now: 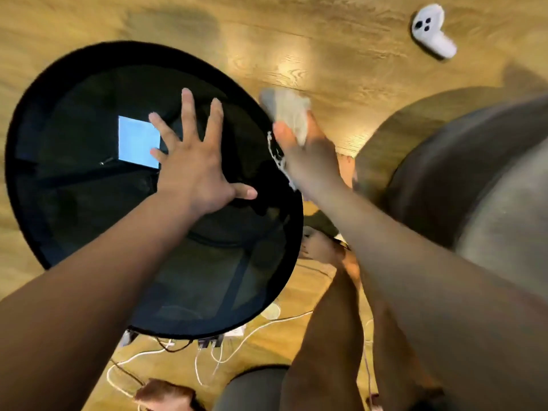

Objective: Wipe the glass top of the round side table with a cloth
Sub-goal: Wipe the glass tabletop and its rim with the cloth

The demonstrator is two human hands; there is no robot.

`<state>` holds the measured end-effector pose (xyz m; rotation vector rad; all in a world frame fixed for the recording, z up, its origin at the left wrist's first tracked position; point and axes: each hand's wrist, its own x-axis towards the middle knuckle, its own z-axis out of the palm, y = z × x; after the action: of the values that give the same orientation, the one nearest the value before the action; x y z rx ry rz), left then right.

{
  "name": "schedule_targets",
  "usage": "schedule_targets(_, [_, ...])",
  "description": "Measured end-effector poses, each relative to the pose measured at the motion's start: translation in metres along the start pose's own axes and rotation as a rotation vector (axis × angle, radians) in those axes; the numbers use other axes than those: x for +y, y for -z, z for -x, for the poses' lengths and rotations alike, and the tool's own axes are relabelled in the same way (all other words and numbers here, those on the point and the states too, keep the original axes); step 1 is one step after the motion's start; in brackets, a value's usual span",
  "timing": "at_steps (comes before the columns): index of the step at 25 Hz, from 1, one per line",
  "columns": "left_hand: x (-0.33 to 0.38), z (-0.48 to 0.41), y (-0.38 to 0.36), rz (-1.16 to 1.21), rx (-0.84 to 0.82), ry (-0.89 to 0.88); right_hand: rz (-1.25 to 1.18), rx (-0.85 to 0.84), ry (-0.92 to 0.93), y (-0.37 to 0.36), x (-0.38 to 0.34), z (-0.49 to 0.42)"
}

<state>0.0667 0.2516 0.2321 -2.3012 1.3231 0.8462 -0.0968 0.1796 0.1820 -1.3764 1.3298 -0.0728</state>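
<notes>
The round side table [38, 120] has a black rim and a dark glass top that reflects a bright window patch. My left hand [192, 164] is spread flat over the middle of the glass, fingers apart, holding nothing. My right hand [308, 152] sits at the table's right rim, closed around a bunched grey-white cloth [289, 114]. The cloth sticks out beyond my fingers, just off the rim over the floor. A frayed white edge of it trails along the rim by my wrist. The right hand and cloth are motion-blurred.
Wooden floor all around. A white game controller [431, 31] lies on the floor at the far right. A grey round seat or pouf [474, 188] stands right of the table. White cables [225, 342] and a power strip lie under the table's near edge, by my legs.
</notes>
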Motion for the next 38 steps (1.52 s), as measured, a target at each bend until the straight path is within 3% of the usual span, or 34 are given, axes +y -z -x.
schedule_targets(3, [0.004,0.001,0.002,-0.015,-0.012,0.001,0.029,0.02,-0.367,0.028,0.053,0.015])
schedule_targets(5, [0.007,0.001,0.005,-0.014,-0.016,0.008,-0.033,-0.011,-0.407,0.031,0.051,0.002])
schedule_targets(8, [0.007,0.001,0.004,0.008,-0.021,0.014,-0.105,0.088,-0.166,0.017,0.001,0.037])
schedule_targets(11, [0.003,0.0,-0.001,0.056,0.0,0.012,-0.049,-0.079,0.101,0.011,-0.065,-0.003])
schedule_targets(13, [0.005,0.002,-0.002,0.044,0.006,0.003,-0.055,-0.077,0.122,0.004,-0.095,-0.048])
schedule_targets(16, [0.004,0.004,-0.003,0.036,0.027,-0.01,-0.142,0.018,-0.118,-0.005,-0.073,-0.027])
schedule_targets(21, [0.003,0.011,0.003,0.056,-0.005,-0.027,-0.246,0.243,-0.893,-0.013,0.009,0.094])
schedule_targets(22, [0.002,0.017,0.005,0.077,-0.026,-0.035,-0.264,0.228,-0.971,-0.021,0.015,0.122])
schedule_targets(24, [-0.012,0.034,0.002,0.234,-0.006,0.016,-0.298,0.042,-1.043,-0.022,0.008,0.165])
schedule_targets(27, [-0.062,0.097,-0.031,0.616,0.338,0.378,-0.204,-0.218,-1.043,-0.006,-0.026,0.173])
schedule_targets(29, [-0.081,0.157,-0.07,0.832,0.652,0.777,0.051,-0.302,-0.829,-0.016,-0.069,0.162])
schedule_targets(32, [-0.063,0.222,-0.133,1.336,0.82,1.354,0.335,-0.7,-0.101,-0.094,-0.154,0.152])
schedule_targets(33, [-0.05,0.231,-0.148,1.596,0.823,1.452,0.488,-0.807,0.227,-0.133,-0.173,0.152])
schedule_targets(35, [-0.029,0.238,-0.172,2.113,0.995,1.448,0.8,-0.943,0.865,-0.221,-0.182,0.162])
schedule_targets(36, [-0.024,0.241,-0.182,2.251,1.143,1.458,0.933,-0.996,1.162,-0.264,-0.172,0.173])
schedule_targets(38, [-0.022,0.247,-0.2,2.298,1.339,1.595,1.208,-1.079,1.683,-0.331,-0.135,0.19])
